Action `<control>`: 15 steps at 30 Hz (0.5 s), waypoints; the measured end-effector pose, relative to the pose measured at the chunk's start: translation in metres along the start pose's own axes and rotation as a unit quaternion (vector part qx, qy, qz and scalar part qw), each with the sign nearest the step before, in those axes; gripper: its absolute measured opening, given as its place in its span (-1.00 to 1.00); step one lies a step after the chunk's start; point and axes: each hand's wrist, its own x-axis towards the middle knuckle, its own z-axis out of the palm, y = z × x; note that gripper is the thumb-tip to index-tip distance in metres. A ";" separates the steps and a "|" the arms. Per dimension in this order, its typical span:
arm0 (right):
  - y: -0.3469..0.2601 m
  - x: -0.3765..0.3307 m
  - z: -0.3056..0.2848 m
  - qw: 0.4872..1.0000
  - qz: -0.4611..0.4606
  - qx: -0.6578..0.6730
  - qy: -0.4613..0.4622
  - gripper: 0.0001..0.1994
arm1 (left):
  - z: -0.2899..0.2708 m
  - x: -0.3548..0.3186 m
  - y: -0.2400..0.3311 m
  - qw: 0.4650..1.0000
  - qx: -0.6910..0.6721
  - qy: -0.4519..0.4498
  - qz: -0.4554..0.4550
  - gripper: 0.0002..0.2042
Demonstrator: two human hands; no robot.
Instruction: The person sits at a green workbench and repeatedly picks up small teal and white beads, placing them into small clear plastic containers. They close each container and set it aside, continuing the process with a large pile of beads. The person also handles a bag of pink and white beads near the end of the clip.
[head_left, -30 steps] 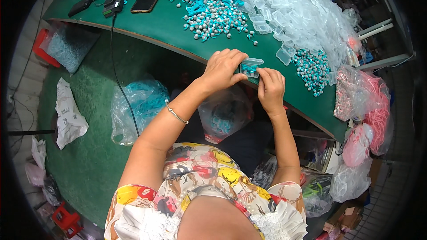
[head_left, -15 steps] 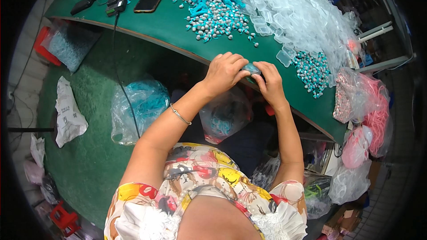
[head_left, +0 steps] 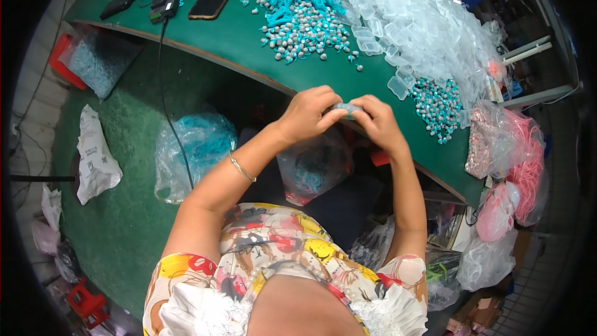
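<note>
The phone (head_left: 212,0) lay on the table (head_left: 205,31), the left hand (head_left: 308,114) gripped the left end of the box (head_left: 346,109) in its fingers near the table edge, the right hand (head_left: 378,123) gripped its right end likewise, and grey-and-teal pieces (head_left: 437,109) lay farther right

The left hand (head_left: 310,112) and right hand (head_left: 378,122) nearly meet, fingers curled.

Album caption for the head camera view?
Left hand and right hand grip a small plastic box at a green table.
</note>
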 end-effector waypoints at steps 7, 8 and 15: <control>0.070 0.081 -0.023 0.893 -0.016 -0.383 0.236 -0.83 | 0.042 -0.036 0.017 0.991 0.062 -0.112 0.036 -0.73; 0.077 0.088 -0.021 0.875 -0.015 -0.420 0.240 -0.83 | 0.050 -0.043 0.015 0.987 0.083 -0.137 0.024 -0.73; 0.071 0.073 -0.032 0.907 -0.007 -0.347 0.238 -0.87 | 0.015 0.000 0.018 0.993 0.102 -0.003 0.063 -0.86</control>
